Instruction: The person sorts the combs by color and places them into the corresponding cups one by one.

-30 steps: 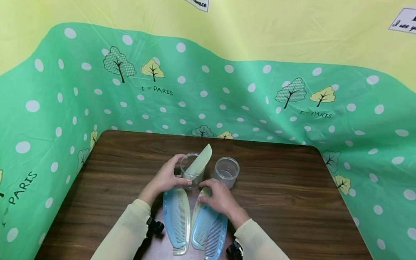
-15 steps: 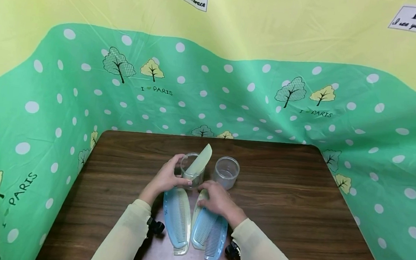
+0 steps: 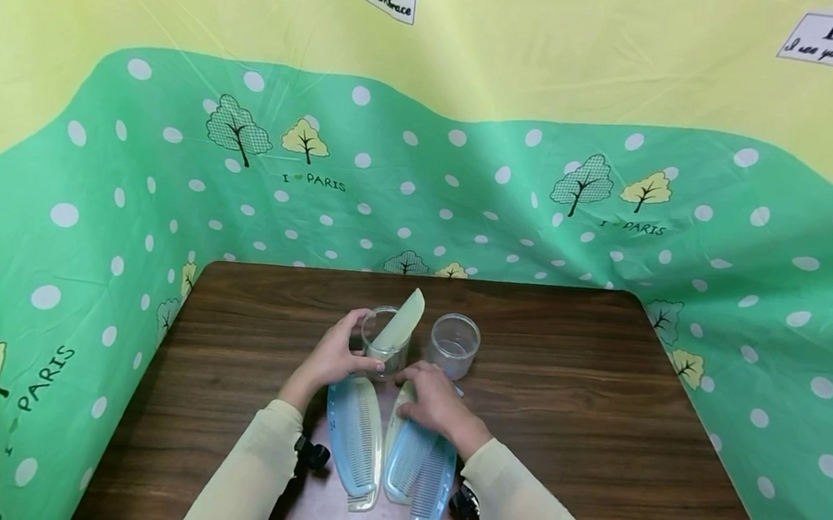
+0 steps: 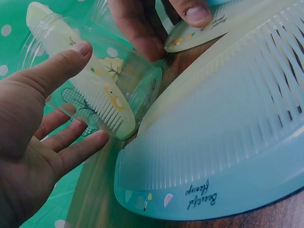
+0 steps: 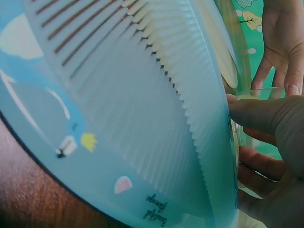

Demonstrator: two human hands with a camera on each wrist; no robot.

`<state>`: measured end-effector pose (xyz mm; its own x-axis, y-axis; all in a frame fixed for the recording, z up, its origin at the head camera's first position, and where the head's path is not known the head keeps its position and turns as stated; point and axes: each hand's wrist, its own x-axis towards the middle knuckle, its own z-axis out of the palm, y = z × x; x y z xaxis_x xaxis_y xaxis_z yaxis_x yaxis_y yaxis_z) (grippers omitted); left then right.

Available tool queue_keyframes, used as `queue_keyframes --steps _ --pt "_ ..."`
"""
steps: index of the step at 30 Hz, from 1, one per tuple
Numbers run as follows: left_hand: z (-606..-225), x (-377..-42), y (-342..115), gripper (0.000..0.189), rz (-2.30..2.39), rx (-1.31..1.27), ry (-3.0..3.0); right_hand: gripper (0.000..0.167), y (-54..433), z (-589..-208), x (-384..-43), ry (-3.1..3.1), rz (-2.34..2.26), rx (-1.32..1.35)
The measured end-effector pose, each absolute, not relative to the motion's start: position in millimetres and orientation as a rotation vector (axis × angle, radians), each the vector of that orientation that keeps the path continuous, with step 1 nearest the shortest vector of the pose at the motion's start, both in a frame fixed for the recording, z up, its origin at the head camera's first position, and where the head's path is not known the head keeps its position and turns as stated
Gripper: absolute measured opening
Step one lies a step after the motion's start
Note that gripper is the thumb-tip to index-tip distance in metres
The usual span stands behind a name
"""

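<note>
My left hand (image 3: 335, 353) grips a clear round jar (image 3: 397, 362) from its left side, thumb in front. A pale yellow comb (image 3: 405, 316) leans inside this jar, its upper end sticking out past the rim. With thumb and fingers, my right hand (image 3: 436, 400) pinches the far end of another yellow comb (image 4: 202, 34) on the table. Two overlapping blue combs, an inner blue comb (image 3: 406, 464) and an outer blue comb (image 3: 432, 489), lie beside it, partly under the right hand. Nearer my left wrist lie a blue comb (image 3: 345, 433) and a yellow comb (image 3: 372, 448), overlapping.
A second clear jar (image 3: 455, 349) with nothing in it stands just right of the first, behind my right hand. Dark wooden table (image 3: 557, 441) extends on both sides. Polka-dot green and yellow cloth (image 3: 460, 197) hangs around its back and sides.
My right hand has drawn slightly back toward me at the yellow comb's end. The outer blue comb has shifted a little, its far tip now showing past the hand. My left hand stays put.
</note>
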<state>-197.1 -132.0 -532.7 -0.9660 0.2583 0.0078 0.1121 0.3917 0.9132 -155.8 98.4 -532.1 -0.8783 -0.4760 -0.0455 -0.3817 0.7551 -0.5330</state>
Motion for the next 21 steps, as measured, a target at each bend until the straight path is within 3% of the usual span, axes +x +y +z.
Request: queue_keyframes --steps 21 --pt "-530.7 -196.2 -131.1 0.091 1.642 0.323 2.485 0.042 99.7 -532.7 -156.8 2.758 -0.855 -0.659"
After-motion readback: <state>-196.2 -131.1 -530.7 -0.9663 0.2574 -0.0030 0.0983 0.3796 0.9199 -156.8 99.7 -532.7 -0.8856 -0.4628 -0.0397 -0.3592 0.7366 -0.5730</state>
